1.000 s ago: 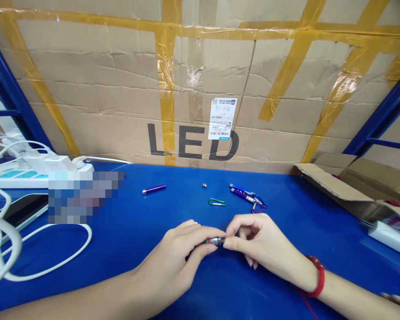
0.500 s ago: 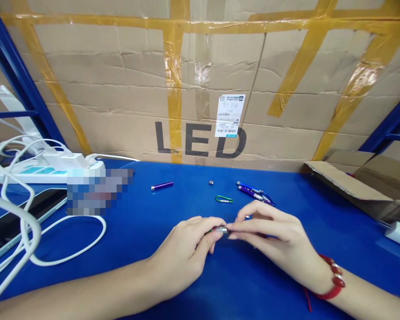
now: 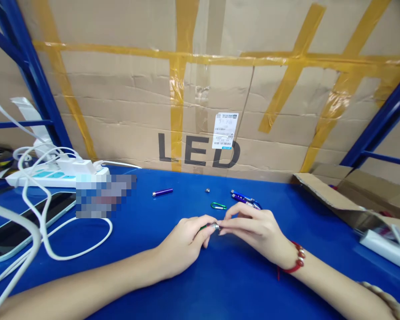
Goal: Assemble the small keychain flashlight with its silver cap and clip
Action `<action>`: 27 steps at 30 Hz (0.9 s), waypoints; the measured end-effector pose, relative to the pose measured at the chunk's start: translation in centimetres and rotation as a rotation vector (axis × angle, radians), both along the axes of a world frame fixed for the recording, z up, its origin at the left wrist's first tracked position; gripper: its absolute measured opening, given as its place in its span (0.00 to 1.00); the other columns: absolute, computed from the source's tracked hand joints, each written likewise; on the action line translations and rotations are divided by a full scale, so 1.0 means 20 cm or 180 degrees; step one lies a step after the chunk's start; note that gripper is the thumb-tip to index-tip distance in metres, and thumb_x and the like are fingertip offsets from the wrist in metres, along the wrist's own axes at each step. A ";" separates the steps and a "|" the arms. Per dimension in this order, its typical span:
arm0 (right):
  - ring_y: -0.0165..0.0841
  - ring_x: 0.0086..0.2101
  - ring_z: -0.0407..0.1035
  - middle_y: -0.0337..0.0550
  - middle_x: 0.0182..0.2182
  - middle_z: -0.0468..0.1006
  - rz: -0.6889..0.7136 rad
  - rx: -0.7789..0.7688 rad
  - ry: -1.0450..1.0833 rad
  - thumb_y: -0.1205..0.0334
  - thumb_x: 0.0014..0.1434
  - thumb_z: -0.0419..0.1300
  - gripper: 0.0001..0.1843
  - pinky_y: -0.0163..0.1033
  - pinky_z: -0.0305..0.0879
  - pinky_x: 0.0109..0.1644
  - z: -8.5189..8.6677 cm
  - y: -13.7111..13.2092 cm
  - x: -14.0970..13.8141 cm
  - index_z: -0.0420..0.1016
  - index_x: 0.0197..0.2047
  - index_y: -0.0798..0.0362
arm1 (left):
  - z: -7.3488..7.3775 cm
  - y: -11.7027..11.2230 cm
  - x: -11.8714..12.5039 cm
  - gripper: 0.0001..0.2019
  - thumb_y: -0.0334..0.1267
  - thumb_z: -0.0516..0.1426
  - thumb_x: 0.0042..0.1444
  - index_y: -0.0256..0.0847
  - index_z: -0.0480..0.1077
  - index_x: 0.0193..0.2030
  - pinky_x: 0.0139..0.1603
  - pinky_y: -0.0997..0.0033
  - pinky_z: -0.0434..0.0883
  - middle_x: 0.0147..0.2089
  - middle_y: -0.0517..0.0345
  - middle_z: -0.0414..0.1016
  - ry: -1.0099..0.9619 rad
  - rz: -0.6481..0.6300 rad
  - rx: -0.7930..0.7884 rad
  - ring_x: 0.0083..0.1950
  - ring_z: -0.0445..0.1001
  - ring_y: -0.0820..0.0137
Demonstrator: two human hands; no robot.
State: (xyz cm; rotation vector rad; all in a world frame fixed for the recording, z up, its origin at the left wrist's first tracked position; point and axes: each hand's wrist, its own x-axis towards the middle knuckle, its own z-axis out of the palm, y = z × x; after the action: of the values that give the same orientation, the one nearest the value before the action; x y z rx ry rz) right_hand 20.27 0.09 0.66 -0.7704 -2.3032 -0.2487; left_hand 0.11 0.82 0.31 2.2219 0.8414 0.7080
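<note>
My left hand (image 3: 183, 242) is closed round a small green keychain flashlight (image 3: 210, 227) whose silver end sticks out between both hands. My right hand (image 3: 253, 231), with a red bead bracelet on its wrist, pinches that silver end with thumb and fingertips. Both hands rest low over the blue table (image 3: 220, 284). Behind them lie a purple flashlight tube (image 3: 162, 192), a tiny silver part (image 3: 207, 190), a green carabiner (image 3: 218, 206) and blue and purple flashlights (image 3: 245, 198) partly hidden by my right fingers.
A big taped cardboard box marked LED (image 3: 200, 102) stands behind the table. At left are a white power strip (image 3: 53, 175), looping white cables (image 3: 53, 249) and a phone (image 3: 20, 224). An open cardboard box (image 3: 353, 195) sits at right, between blue rack posts.
The view has pulled back and tilted, so everything sits a little higher. My right fingers have shifted on the silver end of the flashlight; my left hand keeps its hold.
</note>
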 end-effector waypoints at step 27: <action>0.21 0.24 0.69 0.41 0.30 0.74 0.0141 0.0679 -0.0353 0.60 0.65 0.45 0.18 0.25 0.60 0.25 0.18 0.28 0.01 0.75 0.35 0.52 | 0.02 0.25 0.05 0.13 0.34 0.42 0.63 0.42 0.66 0.42 0.39 0.71 0.64 0.34 0.58 0.69 0.0074 0.0467 0.1656 0.38 0.64 0.69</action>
State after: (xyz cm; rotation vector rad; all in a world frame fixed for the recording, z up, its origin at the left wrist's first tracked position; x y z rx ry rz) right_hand 20.56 5.61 4.18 -0.6102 -2.3463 -0.5194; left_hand 1.07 5.84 0.78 2.6444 0.9165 1.0714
